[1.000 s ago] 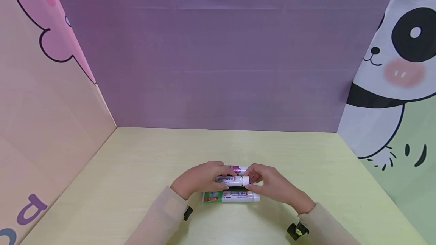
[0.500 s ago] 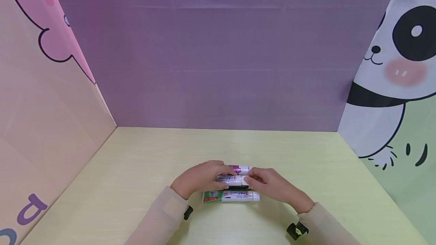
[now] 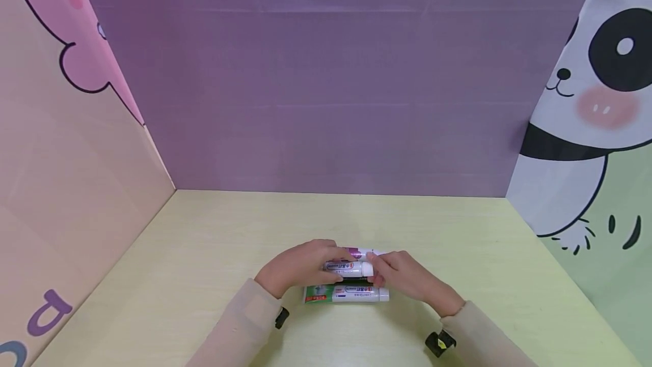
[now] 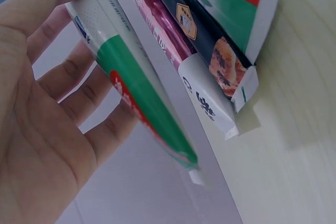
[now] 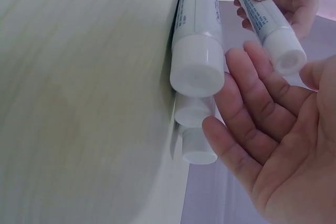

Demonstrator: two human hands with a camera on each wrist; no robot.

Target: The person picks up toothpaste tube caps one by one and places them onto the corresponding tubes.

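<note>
My left hand (image 3: 305, 265) holds a white and green toothpaste tube (image 4: 128, 74), its thumb on one side and its fingers behind. The tube lies sideways above the table, its white cap (image 5: 284, 53) toward the right. At that cap is my right hand (image 3: 407, 276); in the right wrist view the cap sits between thumb and index finger, the other fingers bent loosely. Below, a row of toothpaste tubes lies on the table: a purple and white one (image 4: 165, 22), a dark one (image 4: 189, 22) and a green and white one (image 3: 356, 294) nearest me.
The pale wood table (image 3: 244, 220) runs back to a purple wall panel (image 3: 331, 101). A pink side panel (image 3: 76, 186) stands at the left, and a panel with a panda picture (image 3: 601, 101) at the right. Dark straps (image 3: 440, 343) circle both wrists.
My right hand has turned at the cap: its fingers closed in from a wider spread, and the thumb side has rolled over. My left hand and the tubes have hardly moved.
</note>
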